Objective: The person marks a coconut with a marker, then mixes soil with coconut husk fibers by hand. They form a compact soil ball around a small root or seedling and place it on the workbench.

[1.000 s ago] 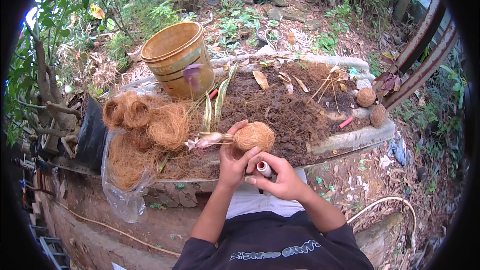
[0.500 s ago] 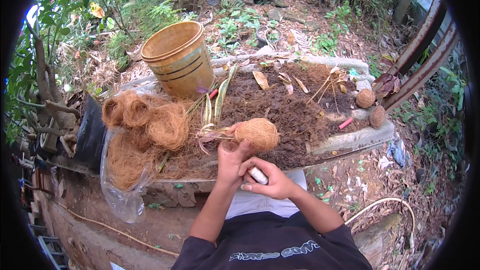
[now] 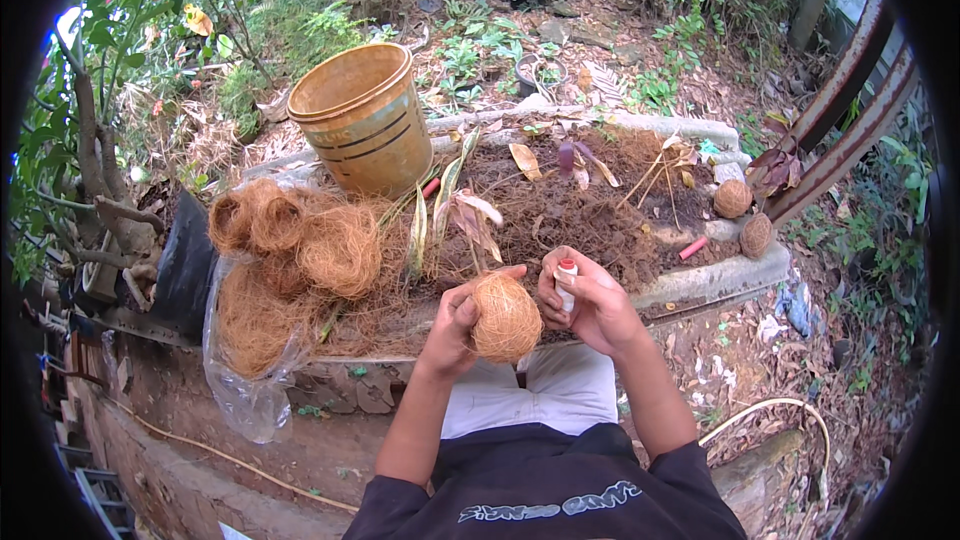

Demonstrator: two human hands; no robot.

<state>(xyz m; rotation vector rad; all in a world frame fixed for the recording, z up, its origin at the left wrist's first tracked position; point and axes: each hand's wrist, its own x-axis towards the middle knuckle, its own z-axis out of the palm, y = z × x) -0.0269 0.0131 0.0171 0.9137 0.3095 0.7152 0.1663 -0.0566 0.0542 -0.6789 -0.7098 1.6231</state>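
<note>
My left hand (image 3: 450, 336) is closed around the side of a round coir ball (image 3: 507, 320), with thin thread wound over its fibres. A sprig with pinkish, wilted-looking leaves (image 3: 475, 220) rises from the far side of the ball. Just to the right, my right hand (image 3: 607, 312) grips a small white spool of thread (image 3: 567, 285) with a red end facing up. That hand is close to the ball's right side; any thread running between the spool and the ball is too fine to make out.
A brown-stained bucket (image 3: 365, 130) stands at the back left. Loose coir fibre (image 3: 340, 252) is heaped at the left, partly on a clear plastic bag (image 3: 245, 405). Dark soil (image 3: 590, 230) covers the slab. Two finished-looking coir balls (image 3: 733, 198) and a red stick (image 3: 693, 247) lie at the right.
The coir ball has come nearer to me and been turned, its sprig swinging from the left to the far side. My right hand has moved up and right, the spool now upright.
</note>
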